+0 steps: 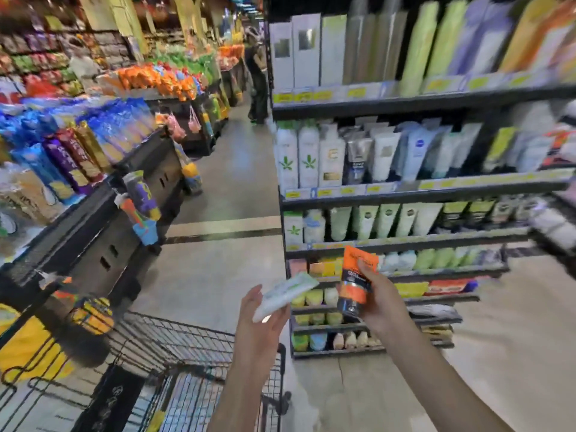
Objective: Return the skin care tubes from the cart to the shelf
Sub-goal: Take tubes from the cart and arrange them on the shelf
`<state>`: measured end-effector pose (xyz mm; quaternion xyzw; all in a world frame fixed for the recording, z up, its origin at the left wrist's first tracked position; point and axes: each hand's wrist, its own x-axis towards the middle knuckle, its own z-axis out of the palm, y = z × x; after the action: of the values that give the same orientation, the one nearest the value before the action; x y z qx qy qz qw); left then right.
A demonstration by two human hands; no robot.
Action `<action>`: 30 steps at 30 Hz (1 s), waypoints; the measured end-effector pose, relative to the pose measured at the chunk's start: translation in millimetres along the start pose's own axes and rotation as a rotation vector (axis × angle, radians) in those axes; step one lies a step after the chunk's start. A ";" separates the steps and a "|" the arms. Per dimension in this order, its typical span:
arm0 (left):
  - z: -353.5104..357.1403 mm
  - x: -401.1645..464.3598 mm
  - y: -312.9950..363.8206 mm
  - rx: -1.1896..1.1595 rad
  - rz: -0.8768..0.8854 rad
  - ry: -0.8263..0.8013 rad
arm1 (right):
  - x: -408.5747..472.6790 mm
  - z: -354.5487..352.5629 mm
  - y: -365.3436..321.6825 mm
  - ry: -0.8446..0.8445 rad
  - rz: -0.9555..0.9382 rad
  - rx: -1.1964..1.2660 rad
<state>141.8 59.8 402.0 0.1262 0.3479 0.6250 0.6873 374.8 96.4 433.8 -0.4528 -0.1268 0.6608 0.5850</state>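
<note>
Fingers of the right hand (378, 296) curl round an orange-and-black tube (357, 283), held upright before the lower tiers of the skin care shelf (405, 244). Beside it, the left hand (260, 319) grips a white-and-green tube (285, 294) lying tilted across its fingers, above the wire cart (187, 347). Blur hides finer detail.

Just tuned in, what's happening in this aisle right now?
A person stands by a wire shopping cart facing a skin care shelf. The left hand holds a white-and-green tube, lying roughly flat. The right hand grips an orange-and-black tube, upright. Both tubes are out of the cart and held in the air in front of the lower shelves; neither is on the shelf yet.
</note>
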 end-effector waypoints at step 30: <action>292.9 -46.0 -272.0 0.342 -0.293 -0.381 | -74.5 -303.4 -264.1 0.117 -0.234 -0.073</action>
<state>539.0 42.1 463.9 0.3037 0.3272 0.4166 0.7919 768.2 -4.8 482.3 -0.4938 -0.1684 0.5552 0.6477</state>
